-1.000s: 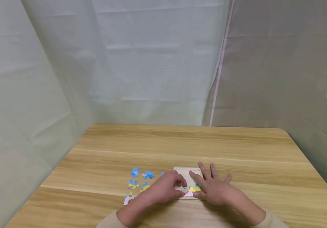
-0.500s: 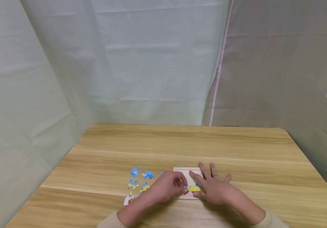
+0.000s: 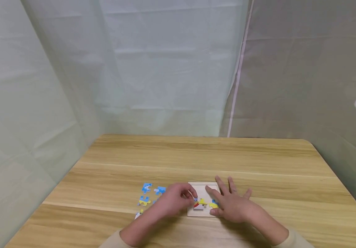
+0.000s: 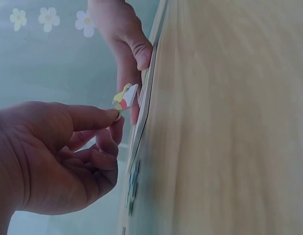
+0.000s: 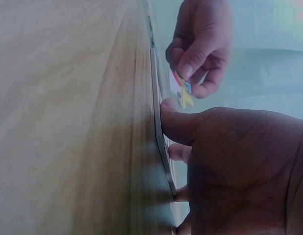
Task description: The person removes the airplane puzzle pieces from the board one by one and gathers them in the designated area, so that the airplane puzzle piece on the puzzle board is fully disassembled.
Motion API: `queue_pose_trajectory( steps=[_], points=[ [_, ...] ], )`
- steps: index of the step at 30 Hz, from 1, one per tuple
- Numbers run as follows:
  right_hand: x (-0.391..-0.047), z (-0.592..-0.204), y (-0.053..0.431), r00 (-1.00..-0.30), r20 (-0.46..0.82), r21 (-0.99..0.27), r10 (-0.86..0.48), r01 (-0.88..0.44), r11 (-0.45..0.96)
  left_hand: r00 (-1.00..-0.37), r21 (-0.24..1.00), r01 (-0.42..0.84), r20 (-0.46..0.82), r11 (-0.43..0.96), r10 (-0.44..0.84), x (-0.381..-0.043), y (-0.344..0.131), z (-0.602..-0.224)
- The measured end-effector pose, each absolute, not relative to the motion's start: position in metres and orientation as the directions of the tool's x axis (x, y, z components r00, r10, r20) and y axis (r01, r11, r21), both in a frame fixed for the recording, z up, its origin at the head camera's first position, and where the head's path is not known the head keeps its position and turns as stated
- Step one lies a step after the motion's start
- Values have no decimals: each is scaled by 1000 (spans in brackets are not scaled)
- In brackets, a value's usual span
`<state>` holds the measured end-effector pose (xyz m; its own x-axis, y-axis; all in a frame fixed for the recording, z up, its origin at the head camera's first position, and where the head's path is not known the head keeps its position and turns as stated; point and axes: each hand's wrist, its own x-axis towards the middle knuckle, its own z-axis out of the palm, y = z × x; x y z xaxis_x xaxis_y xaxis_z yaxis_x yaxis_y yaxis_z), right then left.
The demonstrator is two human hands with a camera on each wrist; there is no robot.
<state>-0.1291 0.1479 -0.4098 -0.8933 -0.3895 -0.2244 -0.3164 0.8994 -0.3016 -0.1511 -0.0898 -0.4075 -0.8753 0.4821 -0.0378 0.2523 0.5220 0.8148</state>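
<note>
My left hand point(image 3: 176, 199) pinches a jigsaw piece point(image 4: 126, 98) between thumb and finger. The piece, yellow, white and red with a bit of blue, is held tilted above the wooden puzzle tray point(image 3: 200, 190). Fingers spread, my right hand point(image 3: 235, 205) rests over the tray's right side; its thumb point(image 5: 173, 122) touches the near edge. Beside that thumb a blue and yellow piece point(image 3: 214, 204) lies inside the tray, partly covered by the hand.
Several loose jigsaw pieces point(image 3: 144, 201) lie left of the tray, some hidden behind the left hand and forearm. The wooden table point(image 3: 178, 155) reaches back to hanging pale cloth point(image 3: 171, 86).
My left hand has moved left and lifted the held piece away from the blue and yellow one, leaving a gap between them. The right hand has stayed in place.
</note>
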Motion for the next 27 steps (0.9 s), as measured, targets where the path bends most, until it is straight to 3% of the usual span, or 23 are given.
queue_pose_trajectory(
  steps=[27],
  points=[
    [-127,-410,149,-891,-215,-326,-400,-321,889,-900,808,242,-20,538,435,-139,-151,-407]
  ],
)
